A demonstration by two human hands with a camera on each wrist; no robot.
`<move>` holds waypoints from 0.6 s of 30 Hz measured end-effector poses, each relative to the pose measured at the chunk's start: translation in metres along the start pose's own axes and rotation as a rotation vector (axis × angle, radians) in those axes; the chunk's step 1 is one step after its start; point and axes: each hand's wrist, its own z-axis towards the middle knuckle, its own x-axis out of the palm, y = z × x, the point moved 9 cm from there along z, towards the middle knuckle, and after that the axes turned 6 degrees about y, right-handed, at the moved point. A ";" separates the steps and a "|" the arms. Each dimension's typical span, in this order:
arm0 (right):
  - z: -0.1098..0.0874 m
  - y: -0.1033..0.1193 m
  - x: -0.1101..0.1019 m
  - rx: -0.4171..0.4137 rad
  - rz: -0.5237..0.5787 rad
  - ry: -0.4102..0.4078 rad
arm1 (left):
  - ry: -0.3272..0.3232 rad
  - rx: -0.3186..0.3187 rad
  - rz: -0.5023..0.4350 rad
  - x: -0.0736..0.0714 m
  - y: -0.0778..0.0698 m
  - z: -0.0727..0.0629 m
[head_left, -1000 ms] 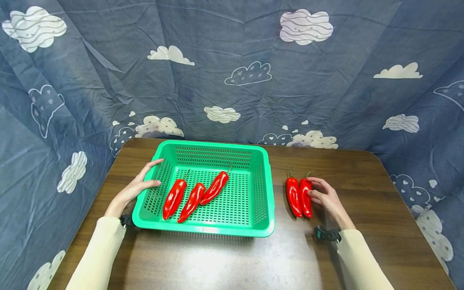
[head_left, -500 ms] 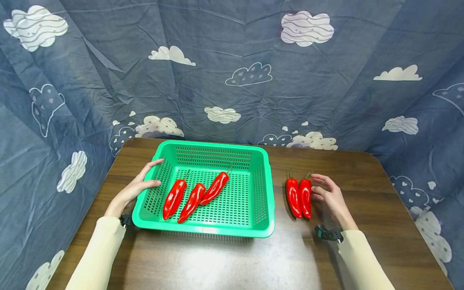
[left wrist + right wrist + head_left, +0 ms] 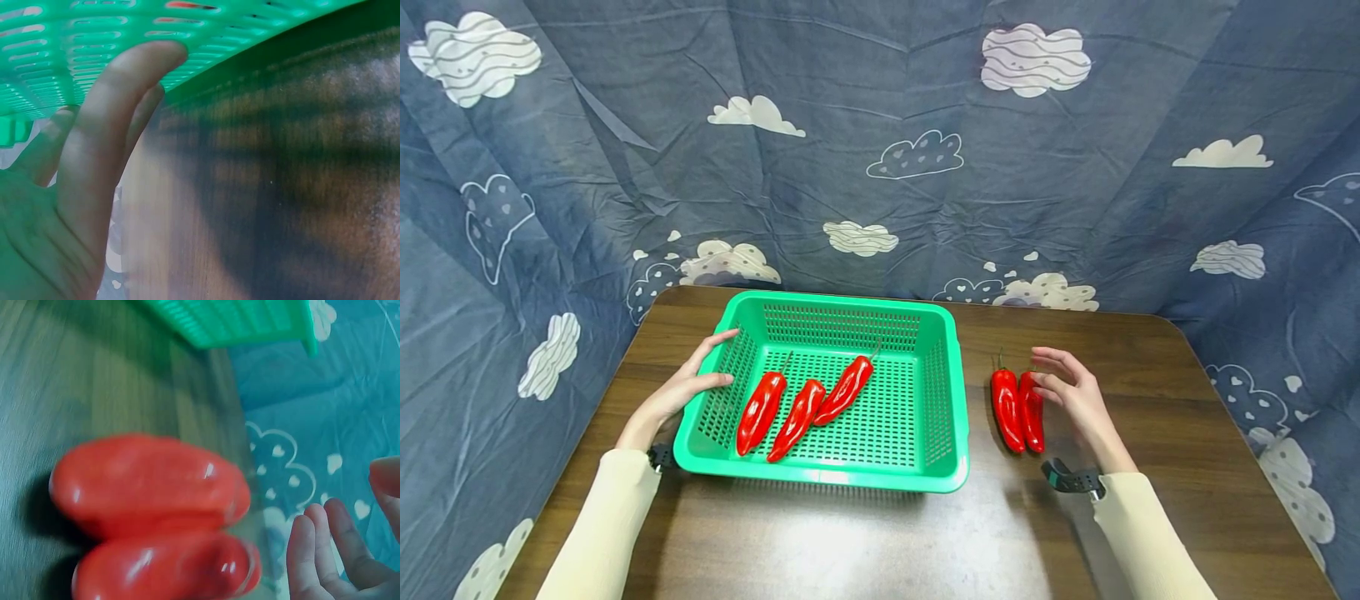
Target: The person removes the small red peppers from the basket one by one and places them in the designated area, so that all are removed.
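My left hand (image 3: 681, 383) lies at the left rim of a green plastic basket (image 3: 955, 400), thumb and forefinger extended across it. Close to the perforated wall, that hand's fingers (image 3: 94, 144) show in the left wrist view. Three glossy red chili peppers lie inside: a left one (image 3: 762, 412), a middle one (image 3: 797, 419) and a right one (image 3: 844, 389). Two more, the left pepper (image 3: 1007, 410) and the right pepper (image 3: 1032, 417), lie side by side on the table. My right hand (image 3: 1075, 396) overlaps the right pepper's stem end, thumb and fingers spread with nothing between them.
The basket stands on a brown wooden table (image 3: 1165, 433), near its back edge. A dark blue curtain (image 3: 910, 208) with white clouds hangs behind and at both sides. Light glares off the tabletop (image 3: 827, 542) in front of the basket.
My right hand drew slightly right, off the right pepper, then came back left and farther toward its stem end. My left hand, the basket and the peppers look much the same.
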 end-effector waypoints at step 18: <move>0.017 0.036 0.060 -0.010 0.007 0.111 | -0.001 0.004 -0.002 -0.001 0.001 0.001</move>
